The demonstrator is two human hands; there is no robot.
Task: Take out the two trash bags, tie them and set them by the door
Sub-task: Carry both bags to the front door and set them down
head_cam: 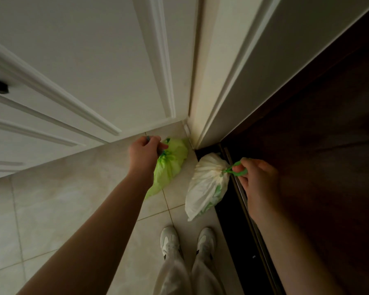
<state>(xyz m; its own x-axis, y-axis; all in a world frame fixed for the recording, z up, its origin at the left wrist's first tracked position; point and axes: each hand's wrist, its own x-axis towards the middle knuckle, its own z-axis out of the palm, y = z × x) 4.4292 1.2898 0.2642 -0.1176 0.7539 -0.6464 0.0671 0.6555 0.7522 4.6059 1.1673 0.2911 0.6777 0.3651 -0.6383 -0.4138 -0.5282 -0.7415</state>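
Left hand (pixel 144 149) curled round gathered neck of green trash bag (pixel 170 165), grip closed on it. Bag hangs low in corner where white door (pixel 83 67) meets door frame (pixel 202 81), just above tiled floor (pixel 51 199); contact with floor unclear. Right hand (pixel 257 177) pinches green drawstring (pixel 235 169) of white trash bag (pixel 207 186), bag over floor edge beside dark threshold (pixel 232 231). Dark wooden door (pixel 317 145) at right. Bags near, apart. Shoes (pixel 170 241) behind bags; open tile to left.
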